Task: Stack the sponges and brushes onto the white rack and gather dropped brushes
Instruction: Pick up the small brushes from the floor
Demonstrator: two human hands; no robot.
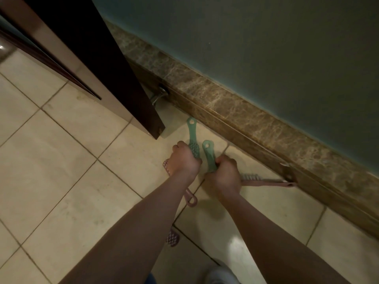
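Farthest out from the marble skirting [235,111], at the bottom edge, a pale shoe [219,275] stands on the tiled floor [71,160]. A little closer to the skirting, a pink patterned piece [173,238] pokes out from under the left forearm; too little shows to say what it is. Closer again lies a pink looped brush [191,199], flat on the tiles. Its loop handle points away from the skirting and its head is half hidden beneath the left hand [184,160]. That hand is closed tight, fingers curled round the nubbed head of the first green brush [192,138], whose holed handle points out toward the skirting and ends near it. Just beside it, the right hand [223,175] is also clenched, wrapped round the lower part of the second green brush [209,154], with only the holed handle sticking out of the fist. To the right of that hand a pink bristle brush [264,180] lies along the skirting's foot, pale bristles up and the handle tip touching the stone. Farther along the skirting, a metal doorstop [159,96] juts from it, meeting the dark door [102,58]. Above the skirting rises a grey-green wall [246,37].
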